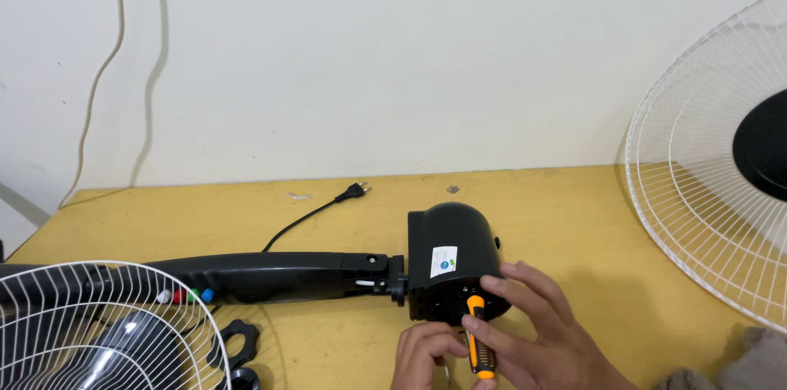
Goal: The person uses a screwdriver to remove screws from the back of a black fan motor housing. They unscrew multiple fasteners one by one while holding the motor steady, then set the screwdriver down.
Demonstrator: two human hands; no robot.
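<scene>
A black fan motor housing (451, 255) with a white sticker lies on the yellow table (574, 218), joined to a black fan stand body (270, 277) that stretches to the left. My right hand (533, 337) grips an orange and black screwdriver (478, 341) whose tip points at the housing's near side, fingers resting on the housing. My left hand (422, 357) is below it, fingers curled close to the screwdriver shaft; whether it touches the shaft is unclear.
A white wire fan guard (98, 328) lies at the lower left, with a black plastic nut (236, 341) beside it. Another white guard (705, 185) leans at the right. A black power cord and plug (354, 190) runs toward the wall.
</scene>
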